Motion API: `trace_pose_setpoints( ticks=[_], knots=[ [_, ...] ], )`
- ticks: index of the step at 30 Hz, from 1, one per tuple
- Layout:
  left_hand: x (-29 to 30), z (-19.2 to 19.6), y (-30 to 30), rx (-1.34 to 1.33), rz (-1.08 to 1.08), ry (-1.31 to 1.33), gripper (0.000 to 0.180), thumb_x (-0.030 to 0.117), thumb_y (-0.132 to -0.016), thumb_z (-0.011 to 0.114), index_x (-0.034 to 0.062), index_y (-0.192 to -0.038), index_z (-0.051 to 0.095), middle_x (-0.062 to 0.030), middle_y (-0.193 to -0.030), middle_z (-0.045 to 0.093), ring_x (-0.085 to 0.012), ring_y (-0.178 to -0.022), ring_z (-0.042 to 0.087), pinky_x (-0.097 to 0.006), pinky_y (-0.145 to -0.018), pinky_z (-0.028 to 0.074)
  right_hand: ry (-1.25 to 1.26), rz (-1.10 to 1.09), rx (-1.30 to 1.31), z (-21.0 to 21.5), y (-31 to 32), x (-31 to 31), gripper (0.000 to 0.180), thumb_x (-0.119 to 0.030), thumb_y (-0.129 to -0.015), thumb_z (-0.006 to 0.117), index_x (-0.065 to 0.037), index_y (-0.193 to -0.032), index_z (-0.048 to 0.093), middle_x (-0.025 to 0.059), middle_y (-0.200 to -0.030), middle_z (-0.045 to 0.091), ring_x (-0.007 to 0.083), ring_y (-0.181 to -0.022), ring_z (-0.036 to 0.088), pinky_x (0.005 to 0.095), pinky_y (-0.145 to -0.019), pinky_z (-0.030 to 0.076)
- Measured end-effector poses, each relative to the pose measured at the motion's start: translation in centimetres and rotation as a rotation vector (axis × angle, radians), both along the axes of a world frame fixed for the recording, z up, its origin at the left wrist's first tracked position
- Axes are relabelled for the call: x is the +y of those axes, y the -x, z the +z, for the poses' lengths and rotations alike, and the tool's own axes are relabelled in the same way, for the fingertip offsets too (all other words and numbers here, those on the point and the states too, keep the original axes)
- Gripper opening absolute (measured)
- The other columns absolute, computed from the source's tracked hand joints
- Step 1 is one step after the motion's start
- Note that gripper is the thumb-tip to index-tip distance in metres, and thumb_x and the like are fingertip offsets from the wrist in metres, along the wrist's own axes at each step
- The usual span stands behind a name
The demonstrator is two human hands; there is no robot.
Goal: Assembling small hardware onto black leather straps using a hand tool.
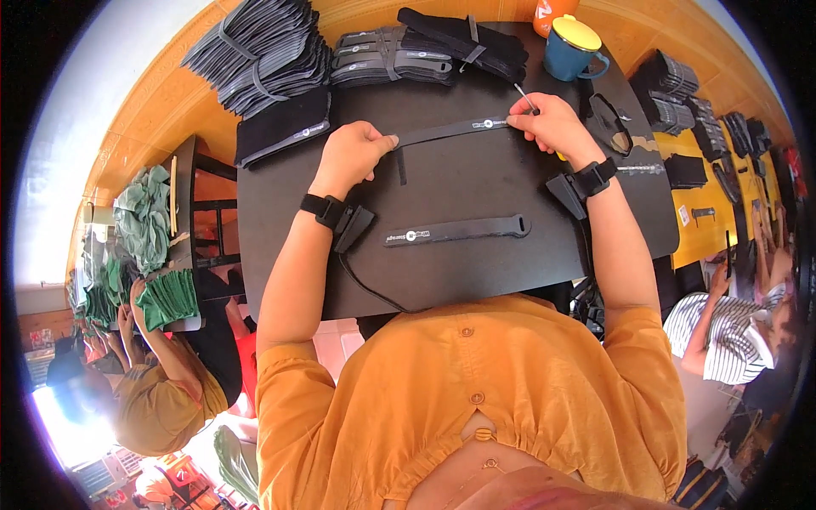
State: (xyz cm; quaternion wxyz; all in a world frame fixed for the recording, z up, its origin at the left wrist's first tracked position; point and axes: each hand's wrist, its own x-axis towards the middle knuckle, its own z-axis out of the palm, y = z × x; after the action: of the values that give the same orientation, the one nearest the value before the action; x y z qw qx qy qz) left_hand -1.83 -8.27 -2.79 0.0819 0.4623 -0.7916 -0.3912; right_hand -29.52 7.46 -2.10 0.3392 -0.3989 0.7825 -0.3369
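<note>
Fingers narrow on both sides: left hand pinches one end of the black strap, right hand has the other end plus a thin metal tool. Strap's long, flat, stretched nearly straight, white print toward its right end. Loose strap, slotted at one end, lies bodyward of it. Dark worktop below it. Beyond it: bundled black stacks, blue mug with yellow lid, orange wall. Co-workers well left and right of it.
</note>
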Motion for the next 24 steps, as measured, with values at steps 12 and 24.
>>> trace_pose_setpoints(
  ticks=[12, 24],
  knots=[
    [0.26, 0.33, 0.0, 0.021, -0.008, -0.01, 0.032, 0.03, -0.084, 0.072, -0.0016, -0.082, 0.065, -0.0064, -0.061, 0.06, -0.0156, -0.045, 0.057, -0.03, -0.047, 0.046, 0.016, 0.07, 0.002, 0.04, 0.14, 0.11, 0.02, -0.019, -0.082, 0.07, -0.006, -0.093, 0.062, 0.001, -0.065, 0.057, 0.0067, -0.043, 0.043, 0.0236, -0.039, 0.032],
    [0.17, -0.29, -0.58, 0.14, 0.016, -0.036, 0.028, 0.023, -0.084, 0.071, -0.0014, -0.095, 0.062, -0.0049, -0.062, 0.059, -0.0137, -0.044, 0.056, -0.027, -0.044, 0.044, 0.055, 0.002, 0.048, 0.0, -0.69, 0.11, 0.014, -0.018, -0.089, 0.061, -0.006, -0.098, 0.061, 0.0018, -0.064, 0.055, 0.0082, -0.043, 0.043, 0.0257, -0.041, 0.034]
  ],
)
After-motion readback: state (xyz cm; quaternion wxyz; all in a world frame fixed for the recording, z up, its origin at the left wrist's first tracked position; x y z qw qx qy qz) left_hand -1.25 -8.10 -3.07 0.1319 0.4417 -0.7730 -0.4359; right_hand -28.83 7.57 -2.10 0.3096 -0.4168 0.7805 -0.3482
